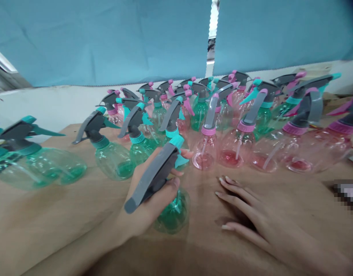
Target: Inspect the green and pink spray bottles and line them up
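My left hand is wrapped round the neck of a green spray bottle with a grey and turquoise trigger head. The bottle is upright or nearly so, low over the table or on it; I cannot tell which. Its neck is hidden behind my fingers and thumb. To the right, my right hand rests palm down by the table surface, fingers spread, holding nothing. Just beyond it stand clear pink spray bottles with pink collars. Green spray bottles stand beyond and left of my left hand.
Several more green and pink spray bottles crowd the back of the wooden table. Behind them are a white ledge and a blue sheet. A blurred, pixelated patch lies at the right edge.
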Tool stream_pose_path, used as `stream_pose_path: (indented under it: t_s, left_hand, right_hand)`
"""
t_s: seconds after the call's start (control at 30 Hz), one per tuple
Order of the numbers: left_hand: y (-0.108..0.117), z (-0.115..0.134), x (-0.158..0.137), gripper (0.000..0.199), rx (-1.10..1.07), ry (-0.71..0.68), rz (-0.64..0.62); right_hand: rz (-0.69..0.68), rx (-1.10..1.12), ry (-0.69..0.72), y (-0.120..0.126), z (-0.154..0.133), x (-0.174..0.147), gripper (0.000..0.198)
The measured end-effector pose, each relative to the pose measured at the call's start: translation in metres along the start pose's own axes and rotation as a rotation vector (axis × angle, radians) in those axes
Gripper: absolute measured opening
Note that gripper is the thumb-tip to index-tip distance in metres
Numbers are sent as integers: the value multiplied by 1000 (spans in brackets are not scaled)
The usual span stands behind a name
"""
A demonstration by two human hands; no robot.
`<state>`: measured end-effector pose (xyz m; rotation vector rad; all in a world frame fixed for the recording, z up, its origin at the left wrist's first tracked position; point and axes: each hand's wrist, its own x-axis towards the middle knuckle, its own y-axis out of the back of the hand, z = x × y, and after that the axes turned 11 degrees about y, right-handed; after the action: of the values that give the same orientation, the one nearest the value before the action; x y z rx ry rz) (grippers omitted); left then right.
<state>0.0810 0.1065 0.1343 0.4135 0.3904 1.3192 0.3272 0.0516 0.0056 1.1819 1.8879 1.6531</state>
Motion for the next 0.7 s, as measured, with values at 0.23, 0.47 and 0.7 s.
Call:
stream_pose_path:
  t_s: [0.23, 0.47, 0.7]
  left_hand:
    - [1, -5, 0, 33, -58, -33, -13]
    - [2, -4, -8, 22, 34, 72, 98]
    - [7, -7, -6, 21, 53, 32, 20]
  right_hand:
    - [-2, -9, 3, -2, 1, -2, 54]
    - [-12, -94, 38, 2, 0, 1, 52]
    - [38, -137, 55, 2, -1, 3, 54]
